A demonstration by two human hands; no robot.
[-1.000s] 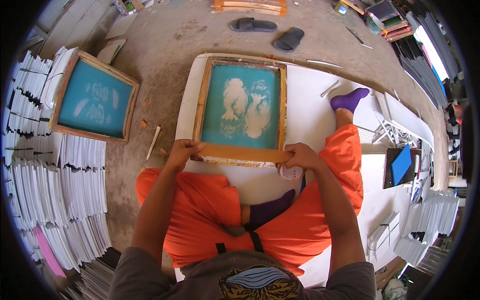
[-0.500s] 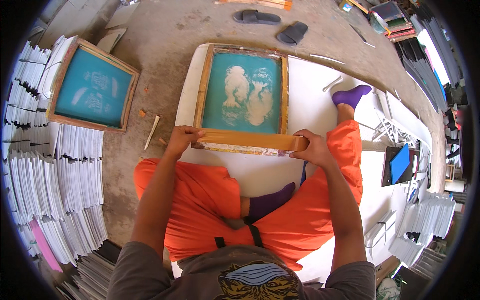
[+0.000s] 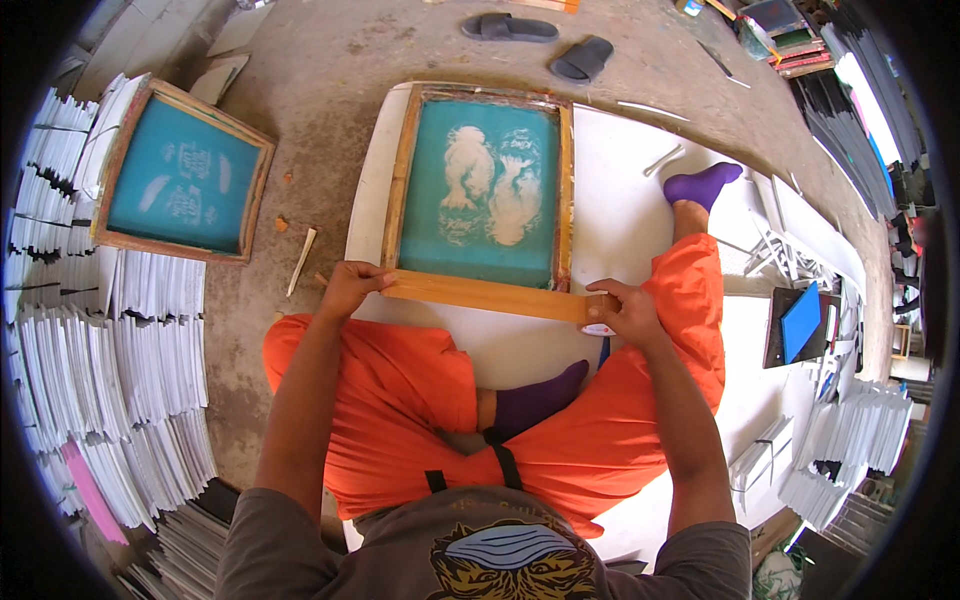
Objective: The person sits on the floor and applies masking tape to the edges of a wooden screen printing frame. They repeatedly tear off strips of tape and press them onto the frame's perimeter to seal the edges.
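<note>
A wood-framed printing screen with teal mesh and two pale printed shapes lies flat in front of me. Brown packing tape stretches along its near edge, over the wooden side. At the near left corner, my left hand pinches the tape's end between thumb and fingers. Past the near right corner, my right hand is closed around the tape roll, whose pale core side shows below the fingers. Whether the whole strip touches the wood cannot be told.
The screen rests on a white board where I sit cross-legged. A second teal screen leans at the left against tall paper stacks. Dark slippers lie beyond. At the right are a blue flat piece and white scraps.
The tape strip and both hands have shifted slightly toward me; the strip now covers the frame's near side, whose pale, stained wood showed before. The right hand has turned, revealing the roll's side.
</note>
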